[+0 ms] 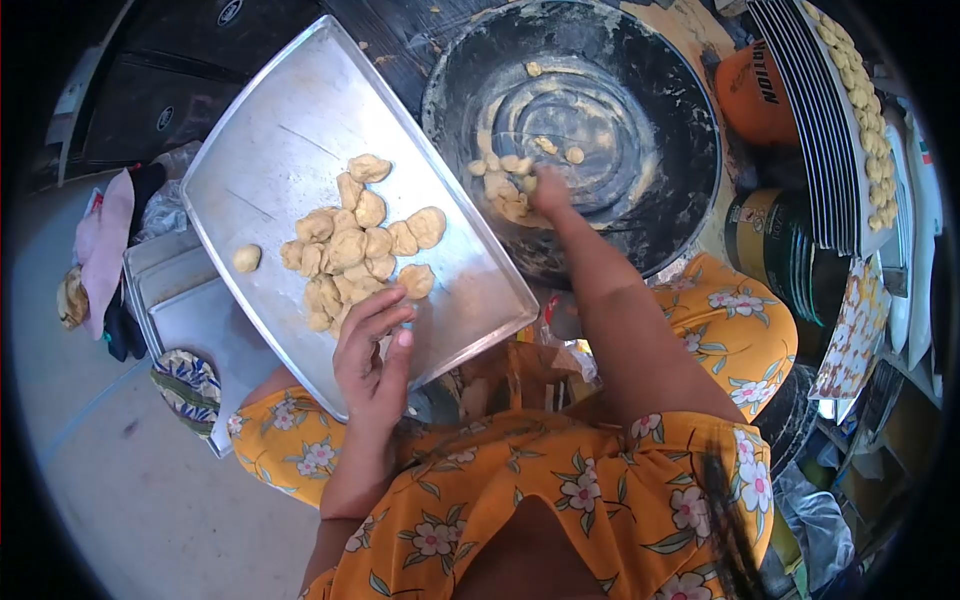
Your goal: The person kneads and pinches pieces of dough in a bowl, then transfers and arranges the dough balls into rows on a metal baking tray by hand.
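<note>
A silver metal tray (290, 130) lies tilted across my lap, with a heap of pale dough balls (345, 248) near its middle. One dough ball (246, 258) sits apart toward the left side. Over the near part of the heap is my left hand (372, 355), thumb and fingers apart, with no dough seen in it. My right hand (548, 193) reaches into the big black basin (690, 130), its fingers closed at a cluster of dough pieces (503, 188). A bit of dough shows at its fingertips, which are partly hidden. Small dough bits (574, 155) lie elsewhere in the basin.
On the right, a stack of metal trays (800, 110) carries rows of shaped dough along its top. Beside it stand an orange bucket (755, 97) and a dark labelled bucket (765, 235). More trays (215, 325) and a patterned cloth (186, 388) lie at left.
</note>
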### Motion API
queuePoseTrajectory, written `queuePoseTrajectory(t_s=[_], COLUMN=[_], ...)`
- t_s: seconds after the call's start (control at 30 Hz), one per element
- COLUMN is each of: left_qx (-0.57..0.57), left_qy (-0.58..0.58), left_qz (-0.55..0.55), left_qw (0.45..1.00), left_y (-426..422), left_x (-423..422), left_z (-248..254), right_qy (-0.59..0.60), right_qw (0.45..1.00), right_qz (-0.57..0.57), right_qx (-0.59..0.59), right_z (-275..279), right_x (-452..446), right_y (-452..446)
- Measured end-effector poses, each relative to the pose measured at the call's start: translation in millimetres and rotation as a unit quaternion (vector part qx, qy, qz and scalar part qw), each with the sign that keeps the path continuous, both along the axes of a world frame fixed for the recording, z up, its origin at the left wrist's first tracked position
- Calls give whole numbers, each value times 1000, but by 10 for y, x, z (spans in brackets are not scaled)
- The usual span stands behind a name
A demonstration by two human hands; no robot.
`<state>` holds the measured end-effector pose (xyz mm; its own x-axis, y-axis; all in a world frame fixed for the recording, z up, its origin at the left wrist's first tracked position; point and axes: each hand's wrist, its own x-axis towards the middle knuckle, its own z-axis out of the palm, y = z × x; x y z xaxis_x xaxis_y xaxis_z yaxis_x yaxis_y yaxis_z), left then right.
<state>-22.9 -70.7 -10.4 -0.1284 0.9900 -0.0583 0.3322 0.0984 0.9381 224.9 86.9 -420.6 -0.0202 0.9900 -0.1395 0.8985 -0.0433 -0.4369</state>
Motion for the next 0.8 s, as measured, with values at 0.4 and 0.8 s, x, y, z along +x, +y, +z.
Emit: queuePoseTrajectory(t_s=[0.4,0.8], left_qx=[30,38], left_qy=[29,40], left_qz=[-42,-74], left_qw=[998,996], left_y=[-48,-84], left_x=[14,-8], left_z=[28,38], right_qy=[506,398], right_qw=[821,849], right_qz=[-98,-214], right_qx=[-245,-274], right_z=[1086,1153], right_x=[412,599], right_y=[307,592])
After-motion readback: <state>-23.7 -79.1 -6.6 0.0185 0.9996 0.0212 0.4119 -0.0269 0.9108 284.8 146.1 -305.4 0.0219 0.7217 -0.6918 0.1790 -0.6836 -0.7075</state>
